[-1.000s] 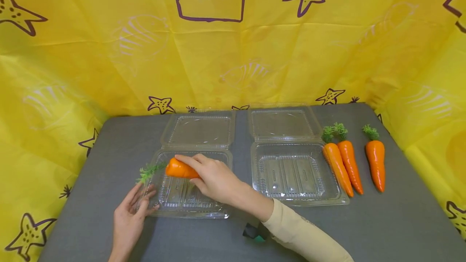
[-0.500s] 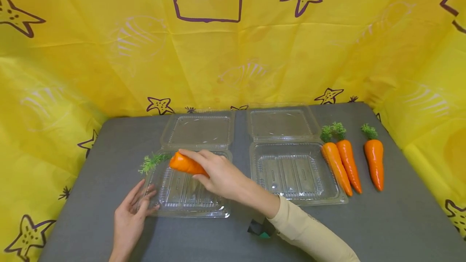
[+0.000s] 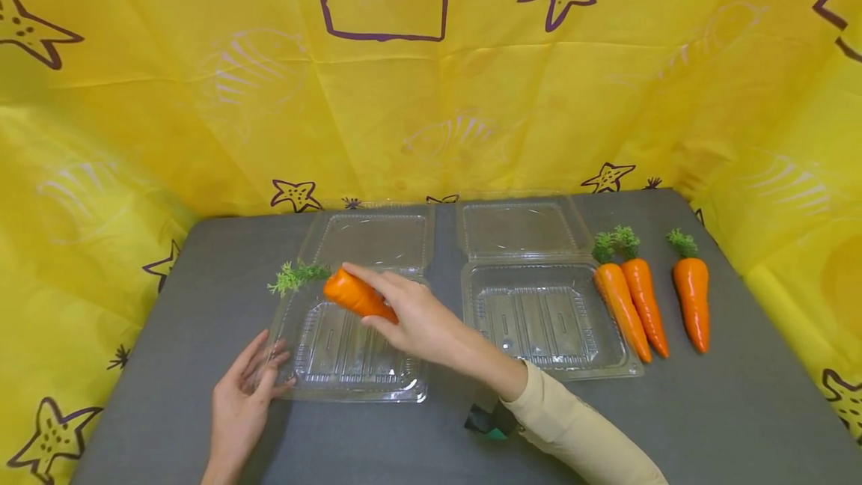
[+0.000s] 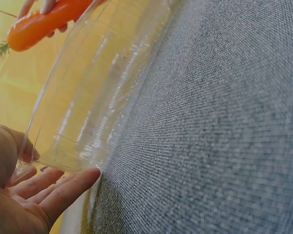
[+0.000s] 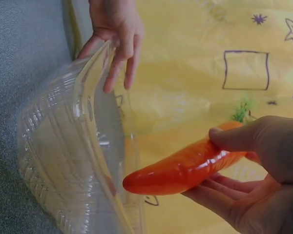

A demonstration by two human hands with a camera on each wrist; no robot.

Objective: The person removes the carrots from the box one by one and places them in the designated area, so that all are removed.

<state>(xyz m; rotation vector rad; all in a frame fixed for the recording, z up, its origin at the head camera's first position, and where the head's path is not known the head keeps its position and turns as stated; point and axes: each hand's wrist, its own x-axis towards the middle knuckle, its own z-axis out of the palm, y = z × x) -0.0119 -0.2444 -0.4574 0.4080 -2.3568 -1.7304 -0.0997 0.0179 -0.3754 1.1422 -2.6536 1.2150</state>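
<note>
My right hand holds an orange carrot with a green leafy top above the left clear plastic container. In the right wrist view the thumb lies on one side of the carrot and the fingers on the other, its tip pointing away from the palm. My left hand grips the near left corner of that container, whose lid lies folded back. The left wrist view shows the fingers of the left hand around the container's corner.
A second clear container with its lid back stands to the right. Two carrots lie against each other at its right side, a third carrot farther right. A dark object is partly under the right sleeve. Yellow cloth surrounds the grey table.
My right hand has lifted the carrot and moved it slightly right and away, with its leafy top rising clear of the left hand. The left hand has stayed at the container's corner.
</note>
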